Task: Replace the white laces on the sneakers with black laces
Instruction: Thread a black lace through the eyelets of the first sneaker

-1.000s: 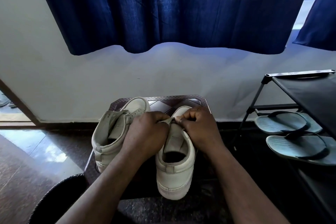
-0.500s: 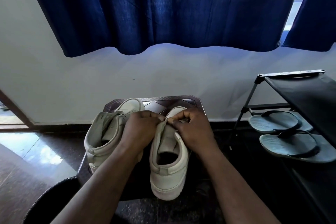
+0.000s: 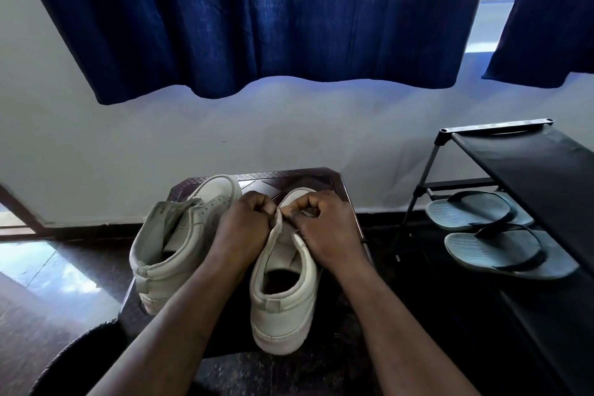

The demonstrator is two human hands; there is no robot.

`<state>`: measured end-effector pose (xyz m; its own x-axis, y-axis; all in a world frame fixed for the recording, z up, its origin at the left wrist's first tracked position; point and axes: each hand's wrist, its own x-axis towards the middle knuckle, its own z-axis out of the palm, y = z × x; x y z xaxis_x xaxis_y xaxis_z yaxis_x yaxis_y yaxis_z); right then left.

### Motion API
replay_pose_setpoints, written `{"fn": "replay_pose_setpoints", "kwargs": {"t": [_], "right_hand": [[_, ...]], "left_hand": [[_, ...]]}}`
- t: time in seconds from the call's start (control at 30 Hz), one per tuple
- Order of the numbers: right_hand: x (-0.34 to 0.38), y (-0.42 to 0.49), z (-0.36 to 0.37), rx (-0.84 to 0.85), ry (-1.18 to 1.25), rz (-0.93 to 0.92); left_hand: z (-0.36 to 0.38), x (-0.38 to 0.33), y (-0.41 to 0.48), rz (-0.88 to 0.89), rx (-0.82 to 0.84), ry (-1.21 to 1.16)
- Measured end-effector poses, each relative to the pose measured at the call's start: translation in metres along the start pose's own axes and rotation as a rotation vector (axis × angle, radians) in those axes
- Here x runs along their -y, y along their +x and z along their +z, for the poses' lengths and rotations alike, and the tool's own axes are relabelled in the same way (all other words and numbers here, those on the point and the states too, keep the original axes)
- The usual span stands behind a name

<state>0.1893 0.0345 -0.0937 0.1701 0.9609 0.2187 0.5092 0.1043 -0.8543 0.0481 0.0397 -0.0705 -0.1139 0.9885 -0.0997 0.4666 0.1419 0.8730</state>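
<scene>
Two off-white sneakers stand on a small dark stool (image 3: 334,177), heels toward me. The left sneaker (image 3: 167,244) leans to the left, with no lace visible on it. Both hands work at the throat of the right sneaker (image 3: 283,299). My left hand (image 3: 241,231) pinches the left eyelet flap with curled fingers. My right hand (image 3: 324,231) pinches the right flap close to the tongue. No black lace shows anywhere. My fingers hide the eyelets.
A black shoe rack (image 3: 530,170) stands at the right, with two grey flip-flops (image 3: 495,235) on its lower shelf. A dark blue curtain (image 3: 257,16) hangs over the white wall behind the stool. Glossy floor lies to the left, and a dark rounded object (image 3: 74,360) sits at bottom left.
Both hands have stayed at the right sneaker's throat, with the fingers shifting slightly on the flaps. The camera has swung a little, sliding the scene sideways.
</scene>
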Motion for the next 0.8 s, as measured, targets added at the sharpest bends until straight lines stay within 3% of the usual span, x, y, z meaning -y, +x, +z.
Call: {"fn": "replay_pose_setpoints", "kwargs": {"t": [0.23,0.57,0.67,0.8], "right_hand": [[-0.006,0.001,0.007,-0.025,-0.018,0.015],[-0.019,0.010,0.017,-0.055,-0.042,0.034],[-0.021,0.010,0.019,-0.060,-0.020,0.029],[-0.021,0.010,0.020,-0.054,-0.002,0.007]], "left_hand": [[-0.007,-0.005,0.000,0.086,-0.036,0.135],[-0.005,-0.003,-0.005,0.034,-0.047,0.019],[-0.002,-0.004,-0.004,0.027,-0.017,0.097],[-0.007,-0.009,-0.004,0.119,-0.104,0.271]]}}
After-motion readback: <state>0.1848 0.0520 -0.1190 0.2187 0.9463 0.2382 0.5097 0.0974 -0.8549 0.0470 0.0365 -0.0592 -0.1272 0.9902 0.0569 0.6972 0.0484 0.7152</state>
